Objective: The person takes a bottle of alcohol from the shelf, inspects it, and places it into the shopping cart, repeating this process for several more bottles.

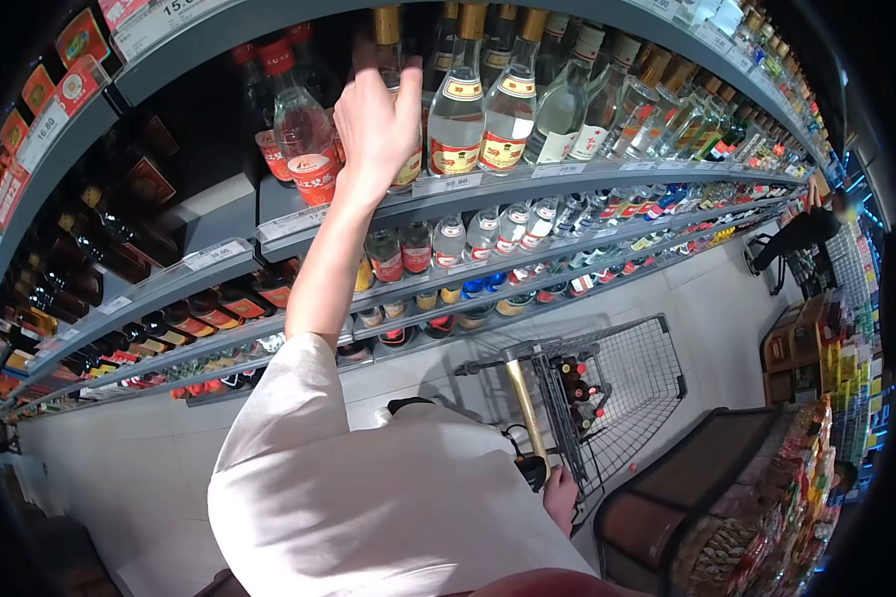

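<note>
The left hand [378,124] is up high at 12 o'clock, and its grip is wrapped around a clear bottle [386,30] with a gold cap. The bottle stands on the shelf [607,169] in its row and is not lifted off yet. The right hand [560,497] is down low at 5 o'clock, its grip closed on the end of the gold cart handle [521,398]. The cart [647,368] has a few small bottles [579,393] in its near corner, and most of it is bare wire. The clear bottles at 12 o'clock have gold and red labels with writing too small to read. At 11 o'clock a red-cap bottle [304,129] has a red label with white signs I cannot read. A price tag [446,184] under the row looks like 59.80, and one [45,129] at 10 o'clock looks like 16.80.
</note>
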### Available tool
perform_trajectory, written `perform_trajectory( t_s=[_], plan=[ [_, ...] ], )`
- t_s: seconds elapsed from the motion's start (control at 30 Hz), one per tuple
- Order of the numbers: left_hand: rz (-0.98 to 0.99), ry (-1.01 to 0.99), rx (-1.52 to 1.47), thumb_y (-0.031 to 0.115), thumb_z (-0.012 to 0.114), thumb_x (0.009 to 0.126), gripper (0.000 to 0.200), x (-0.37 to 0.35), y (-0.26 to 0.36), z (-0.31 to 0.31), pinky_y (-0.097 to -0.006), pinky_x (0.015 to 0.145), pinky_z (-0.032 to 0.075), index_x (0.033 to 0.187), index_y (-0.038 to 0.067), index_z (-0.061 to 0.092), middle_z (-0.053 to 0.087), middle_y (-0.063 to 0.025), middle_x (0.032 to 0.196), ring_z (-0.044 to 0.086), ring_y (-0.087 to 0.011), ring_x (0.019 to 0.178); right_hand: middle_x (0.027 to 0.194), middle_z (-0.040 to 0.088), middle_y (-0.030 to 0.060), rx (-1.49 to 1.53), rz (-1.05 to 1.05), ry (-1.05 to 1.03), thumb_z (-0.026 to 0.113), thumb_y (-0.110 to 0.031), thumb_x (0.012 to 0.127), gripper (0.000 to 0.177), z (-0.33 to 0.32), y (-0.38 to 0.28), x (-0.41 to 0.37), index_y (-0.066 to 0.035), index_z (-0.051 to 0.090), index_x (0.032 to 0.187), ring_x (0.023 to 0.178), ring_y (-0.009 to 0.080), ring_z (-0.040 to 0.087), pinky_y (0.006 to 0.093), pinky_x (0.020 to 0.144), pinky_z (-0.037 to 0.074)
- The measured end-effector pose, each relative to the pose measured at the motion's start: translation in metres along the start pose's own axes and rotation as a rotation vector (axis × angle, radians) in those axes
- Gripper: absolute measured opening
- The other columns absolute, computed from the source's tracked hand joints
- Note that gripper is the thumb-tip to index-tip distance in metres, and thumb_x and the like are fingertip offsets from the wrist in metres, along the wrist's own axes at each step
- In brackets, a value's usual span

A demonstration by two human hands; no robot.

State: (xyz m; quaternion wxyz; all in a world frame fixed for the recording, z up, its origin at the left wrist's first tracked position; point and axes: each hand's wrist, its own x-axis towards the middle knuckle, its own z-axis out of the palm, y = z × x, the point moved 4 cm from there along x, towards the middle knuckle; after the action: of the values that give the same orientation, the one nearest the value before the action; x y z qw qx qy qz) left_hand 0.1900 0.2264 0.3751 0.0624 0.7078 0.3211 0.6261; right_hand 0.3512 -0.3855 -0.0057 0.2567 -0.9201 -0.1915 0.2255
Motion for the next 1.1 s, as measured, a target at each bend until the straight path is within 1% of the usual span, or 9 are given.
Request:
perform_trajectory(
  t_s=[0.03, 0.23, 0.53, 0.57, 0.63, 0.77, 0.8, 0.97, 1.1],
  plan=[
    [0.041, 0.055, -0.038, 0.03, 0.069, 0.099, 0.042, 0.001, 0.0, 0.0, -0.0568, 0.072, 0.056, 0.119, -0.006, 0.062, 0.072, -0.0291, 0.083, 0.071, -0.0512, 0.081, 0.07, 0.066, 0.023, 0.007, 0.008, -0.002, 0.047, -0.035, 0.109, 0.045, 0.002, 0.006, 0.002, 0.0, 0.07, 0.093, 0.068, 0.0428, 0.068, 0.0514, 0.064, 0.049],
    [0.144, 0.079, -0.025, 0.027, 0.068, 0.103, 0.037, -0.006, 0.0, 0.0, -0.0545, 0.073, 0.055, 0.114, -0.005, 0.054, 0.071, -0.0267, 0.09, 0.069, -0.0499, 0.081, 0.068, 0.064, 0.0225, 0.032, 0.006, 0.007, 0.047, -0.035, 0.109, 0.045, 0.003, 0.007, 0.002, 0.0, 0.068, 0.091, 0.065, 0.0412, 0.066, 0.0507, 0.062, 0.047],
    [0.144, 0.058, -0.156, 0.014, 0.067, 0.103, 0.047, -0.023, 0.024, -0.012, -0.0466, 0.081, 0.06, 0.139, -0.006, 0.044, 0.074, -0.0217, 0.104, 0.076, -0.0382, 0.093, 0.072, 0.066, 0.0238, 0.01, -0.034, 0.044, 0.048, -0.036, 0.11, 0.046, -0.005, -0.007, -0.003, 0.0, 0.07, 0.092, 0.07, 0.0451, 0.067, 0.0517, 0.066, 0.05],
    [0.17, 0.088, -0.111, 0.015, 0.068, 0.103, 0.047, -0.025, 0.023, -0.013, -0.0462, 0.081, 0.06, 0.139, -0.005, 0.045, 0.074, -0.0211, 0.102, 0.076, -0.0383, 0.09, 0.073, 0.067, 0.0242, 0.001, -0.053, 0.054, 0.048, -0.036, 0.11, 0.045, -0.006, -0.011, -0.003, 0.0, 0.071, 0.092, 0.072, 0.0454, 0.068, 0.0519, 0.067, 0.051],
    [0.098, 0.064, -0.148, 0.024, 0.066, 0.106, 0.048, -0.033, 0.018, -0.012, -0.0431, 0.089, 0.058, 0.138, -0.005, 0.044, 0.073, -0.02, 0.109, 0.075, -0.0315, 0.1, 0.077, 0.068, 0.0263, -0.037, -0.019, 0.076, 0.049, -0.035, 0.109, 0.043, -0.007, -0.014, -0.005, -0.002, 0.071, 0.093, 0.079, 0.0482, 0.07, 0.0547, 0.07, 0.051],
    [0.039, 0.062, -0.141, 0.022, 0.064, 0.107, 0.042, -0.036, 0.02, -0.014, -0.0393, 0.091, 0.057, 0.134, -0.004, 0.045, 0.071, -0.0151, 0.108, 0.073, -0.025, 0.096, 0.08, 0.067, 0.0286, -0.032, 0.021, 0.053, 0.051, -0.037, 0.106, 0.041, -0.006, -0.009, -0.004, -0.002, 0.068, 0.095, 0.08, 0.0503, 0.068, 0.0561, 0.07, 0.051],
    [0.07, 0.094, -0.196, 0.02, 0.065, 0.106, 0.042, -0.035, 0.013, -0.013, -0.0401, 0.089, 0.057, 0.133, -0.004, 0.045, 0.071, -0.0161, 0.106, 0.073, -0.0258, 0.094, 0.08, 0.069, 0.0257, -0.028, 0.038, 0.073, 0.05, -0.039, 0.107, 0.043, 0.001, 0.004, -0.001, -0.003, 0.071, 0.097, 0.08, 0.046, 0.07, 0.0535, 0.071, 0.052],
    [0.187, 0.134, -0.406, 0.016, 0.062, 0.108, 0.049, -0.028, 0.038, -0.023, -0.0416, 0.094, 0.056, 0.141, -0.005, 0.033, 0.066, -0.0143, 0.105, 0.069, -0.0234, 0.096, 0.08, 0.069, 0.0266, -0.036, 0.029, 0.074, 0.051, -0.04, 0.106, 0.042, -0.005, -0.006, -0.004, -0.003, 0.07, 0.097, 0.08, 0.0487, 0.068, 0.0556, 0.072, 0.053],
    [0.241, 0.187, -0.59, 0.015, 0.065, 0.107, 0.049, -0.025, 0.055, -0.054, -0.0439, 0.09, 0.059, 0.142, -0.004, 0.037, 0.07, -0.0187, 0.105, 0.071, -0.0281, 0.094, 0.083, 0.071, 0.0257, -0.018, 0.07, 0.074, 0.052, -0.038, 0.104, 0.039, -0.009, -0.011, -0.005, -0.004, 0.072, 0.101, 0.082, 0.0475, 0.07, 0.0563, 0.074, 0.054]
  ],
)
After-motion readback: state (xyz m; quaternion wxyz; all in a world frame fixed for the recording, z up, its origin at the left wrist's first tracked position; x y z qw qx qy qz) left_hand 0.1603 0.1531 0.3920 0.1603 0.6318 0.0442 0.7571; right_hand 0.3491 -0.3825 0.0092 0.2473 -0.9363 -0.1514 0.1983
